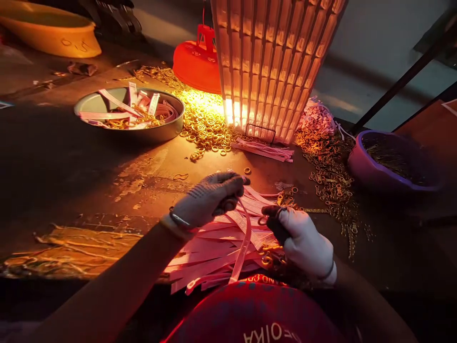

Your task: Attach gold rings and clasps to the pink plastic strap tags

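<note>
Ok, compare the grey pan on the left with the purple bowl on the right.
The grey pan is wide and shallow, in lamplight; the purple bowl is deeper, in shadow. The pan holds pink strips and gold rings; the bowl's contents look dark, with no strips. Both stand on the table near loose rings.

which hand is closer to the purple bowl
Right. The right hand, gripping a dark tool, is left of the purple bowl and nearer the body; the left hand, holding a pink strip, is farther left.
</note>
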